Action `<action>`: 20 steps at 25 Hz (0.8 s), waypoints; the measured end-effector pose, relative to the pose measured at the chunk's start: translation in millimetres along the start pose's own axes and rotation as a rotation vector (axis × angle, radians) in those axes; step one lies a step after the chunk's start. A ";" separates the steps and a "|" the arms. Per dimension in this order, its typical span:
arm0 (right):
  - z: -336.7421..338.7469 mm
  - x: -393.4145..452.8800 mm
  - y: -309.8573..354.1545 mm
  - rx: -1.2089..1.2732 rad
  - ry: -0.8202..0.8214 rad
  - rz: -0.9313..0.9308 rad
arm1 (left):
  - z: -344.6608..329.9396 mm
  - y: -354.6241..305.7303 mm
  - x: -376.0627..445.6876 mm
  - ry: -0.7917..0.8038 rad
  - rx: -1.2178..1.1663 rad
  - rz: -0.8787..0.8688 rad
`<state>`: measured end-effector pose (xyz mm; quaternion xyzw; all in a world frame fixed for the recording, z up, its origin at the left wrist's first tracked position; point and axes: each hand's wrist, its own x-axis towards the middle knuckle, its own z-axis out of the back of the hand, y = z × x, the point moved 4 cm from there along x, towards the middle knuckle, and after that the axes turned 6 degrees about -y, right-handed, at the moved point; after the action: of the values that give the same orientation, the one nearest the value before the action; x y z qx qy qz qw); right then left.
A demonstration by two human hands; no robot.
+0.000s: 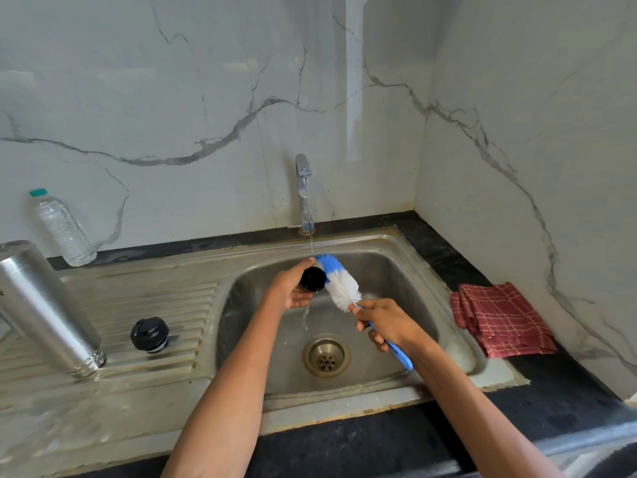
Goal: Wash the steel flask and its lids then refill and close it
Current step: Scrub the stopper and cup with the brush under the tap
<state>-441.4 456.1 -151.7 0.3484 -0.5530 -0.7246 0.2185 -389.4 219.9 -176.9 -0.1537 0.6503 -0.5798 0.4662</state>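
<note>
Steel flask [44, 308]: stands mouth-down and tilted on the ribbed drainboard [193, 305] at 9 o'clock from your hands, well apart from both.

Black stopper lid [149, 334]: rests on the drainboard just beside the flask's mouth, at 8 o'clock from your left hand, untouched.

Cup lid [313, 279]: dark, round, held over the sink basin [396, 270]. Your left hand [291, 288] curls its fingers round it, open side turned toward 3 o'clock.

Bottle brush [339, 282]: blue and white bristles, blue handle. Your right hand [389, 324] grips the handle; the bristle head touches the cup lid's rim, at 11 o'clock from that hand.

Hands: apart, each clamped on its own item, the left at 10 o'clock from the right, the brush spanning between them.

Tap [303, 181]: at 12 o'clock, with a thin stream of water falling onto the brush tip and lid.

Drain [326, 355]: at 6 o'clock below the lid.

Plastic water bottle [62, 229]: teal cap, against the wall, at 12 o'clock from the flask.

Red checked cloth [503, 320]: folded on the dark counter, at 3 o'clock from your right hand.
</note>
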 end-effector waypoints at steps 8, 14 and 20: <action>4.5 -8.1 -3.8 0.077 0.058 -0.011 | -0.4 -0.3 2.4 0.161 -0.472 0.173; 8.9 -0.3 0.1 0.149 0.032 -0.023 | -7.2 -7.3 -1.8 0.266 -0.685 0.132; 4.6 -6.1 4.5 0.239 0.054 -0.022 | -8.6 -11.6 -0.3 0.143 -0.812 -0.041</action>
<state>-441.1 462.0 -145.1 0.3974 -0.6257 -0.6460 0.1825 -400.0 222.1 -167.3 -0.2974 0.8537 -0.2946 0.3099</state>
